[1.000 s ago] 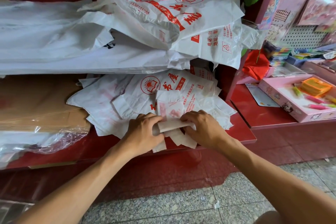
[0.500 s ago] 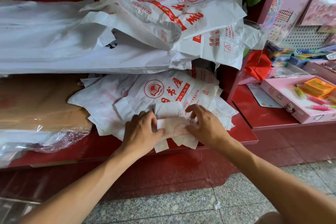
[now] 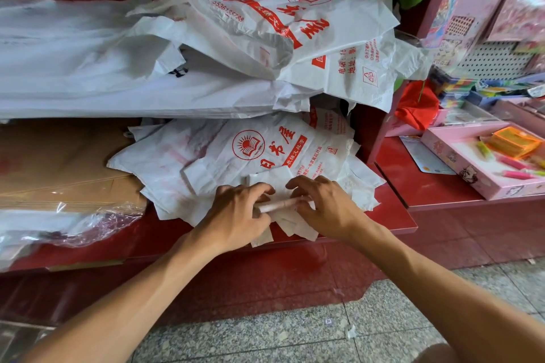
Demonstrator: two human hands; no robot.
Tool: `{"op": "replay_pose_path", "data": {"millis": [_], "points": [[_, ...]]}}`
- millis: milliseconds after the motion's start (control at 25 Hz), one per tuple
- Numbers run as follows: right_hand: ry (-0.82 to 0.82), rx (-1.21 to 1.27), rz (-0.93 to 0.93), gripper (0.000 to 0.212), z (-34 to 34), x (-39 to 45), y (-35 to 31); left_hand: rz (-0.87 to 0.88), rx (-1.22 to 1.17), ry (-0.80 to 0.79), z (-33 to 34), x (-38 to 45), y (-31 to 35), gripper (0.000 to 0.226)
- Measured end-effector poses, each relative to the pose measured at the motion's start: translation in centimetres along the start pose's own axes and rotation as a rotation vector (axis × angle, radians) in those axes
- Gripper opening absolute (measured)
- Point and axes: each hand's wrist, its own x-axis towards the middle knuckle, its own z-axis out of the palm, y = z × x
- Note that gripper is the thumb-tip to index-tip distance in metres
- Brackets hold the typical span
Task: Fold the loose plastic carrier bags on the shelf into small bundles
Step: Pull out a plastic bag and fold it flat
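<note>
Red shelf, hand-hidden bag roll

Both hands around rolled bag

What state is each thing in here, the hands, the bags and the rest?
Left hand: fingers curled, gripping the rolled bag's left end.
Right hand: fingers curled, pinching its right end.
Rolled bag: folded into a narrow strip, held between both hands.
Lower bag pile: loose, lying flat on the red shelf.
Upper bag heap: loose and crumpled.
Pink box: open, contents showing.
</note>
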Motion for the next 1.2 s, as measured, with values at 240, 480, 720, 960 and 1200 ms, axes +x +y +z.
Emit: {"op": "replay_pose_path", "data": {"millis": [240, 480, 720, 960, 1200], "points": [[0.044, 0.37, 0.277, 0.036, -0.1, 0.4, 0.0, -0.298, -0.45, 0.048, -0.4, 0.3, 0.3, 0.025], [0.114, 0.223, 0.39, 0.03, 1.0, 1.8, -0.3, -0.424, -0.102, 0.051, 0.7, 1.0, -0.7, 0.047], [-0.092, 0.031, 0.444, 0.051, 1.1, 3.0, -1.2, -0.424, 0.041, -0.013, 0.8, 1.4, -0.6, 0.043], [-0.108, 0.282, 0.366, 0.014, 0.1, 2.5, -1.5, -0.392, -0.442, 0.11, 0.6, 1.3, -0.3, 0.032], [0.027, 0.838, 0.29, 0.022, -0.6, 3.4, -6.4, -0.47, -0.967, 0.091, -4.2, -0.5, -0.6, 0.017]]}}
